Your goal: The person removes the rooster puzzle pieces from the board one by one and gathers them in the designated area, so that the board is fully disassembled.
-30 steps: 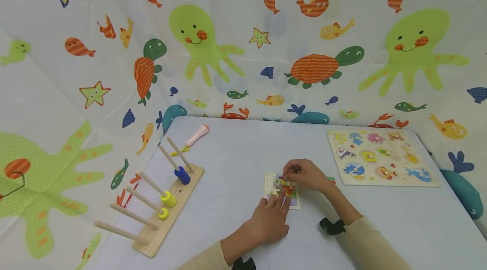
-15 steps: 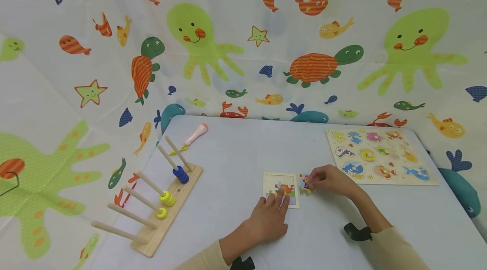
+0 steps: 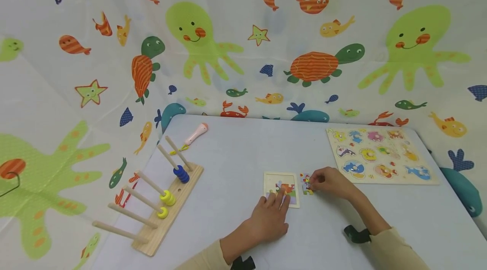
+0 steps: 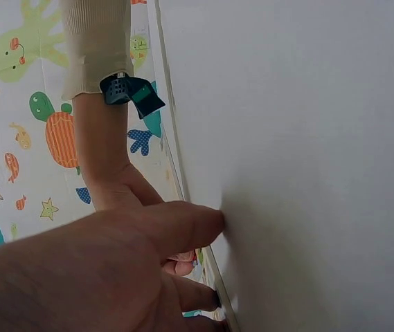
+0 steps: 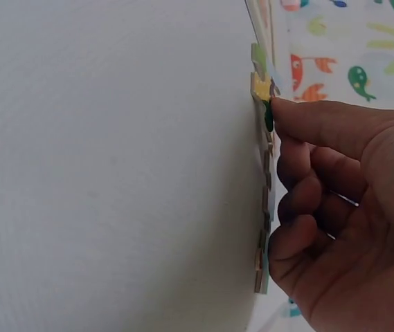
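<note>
Puzzle tray [image 3: 279, 178] pale, partly filled.

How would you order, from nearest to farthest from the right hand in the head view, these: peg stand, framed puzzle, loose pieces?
1. Loose pieces, touching the right hand.
2. Framed puzzle, just left of them.
3. Peg stand, far left.

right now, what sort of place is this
Probably a children's play or learning corner, though it could be staged: a small jigsaw tray, a wooden peg stand with coloured rings, and a backdrop printed with cartoon sea animals.
</note>
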Demonstrator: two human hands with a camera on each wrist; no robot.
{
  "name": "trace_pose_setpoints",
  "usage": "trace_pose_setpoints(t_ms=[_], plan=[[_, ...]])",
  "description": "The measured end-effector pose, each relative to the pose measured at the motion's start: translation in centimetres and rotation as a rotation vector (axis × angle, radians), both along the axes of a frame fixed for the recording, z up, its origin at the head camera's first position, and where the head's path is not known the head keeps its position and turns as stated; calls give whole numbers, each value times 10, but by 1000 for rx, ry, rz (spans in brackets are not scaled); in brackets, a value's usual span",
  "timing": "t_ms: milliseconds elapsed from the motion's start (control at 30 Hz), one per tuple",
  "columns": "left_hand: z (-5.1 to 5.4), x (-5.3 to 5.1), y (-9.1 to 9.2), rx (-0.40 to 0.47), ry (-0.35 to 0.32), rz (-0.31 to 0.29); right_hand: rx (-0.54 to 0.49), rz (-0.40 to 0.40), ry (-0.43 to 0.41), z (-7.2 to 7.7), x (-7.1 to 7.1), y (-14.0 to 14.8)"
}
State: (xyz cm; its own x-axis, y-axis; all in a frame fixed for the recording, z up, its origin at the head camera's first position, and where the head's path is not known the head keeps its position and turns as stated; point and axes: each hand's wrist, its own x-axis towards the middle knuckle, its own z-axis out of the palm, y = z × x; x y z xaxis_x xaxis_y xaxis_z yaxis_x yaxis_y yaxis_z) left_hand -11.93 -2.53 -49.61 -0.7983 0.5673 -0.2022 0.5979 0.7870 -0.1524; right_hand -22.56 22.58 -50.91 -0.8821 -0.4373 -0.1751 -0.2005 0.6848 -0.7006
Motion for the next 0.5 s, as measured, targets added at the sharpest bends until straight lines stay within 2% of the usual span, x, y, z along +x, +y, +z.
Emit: trace_pose_setpoints(t_ms=[500], plan=[[-1,0,0,7,-4,13,54,-11,55,-6,0,-2]])
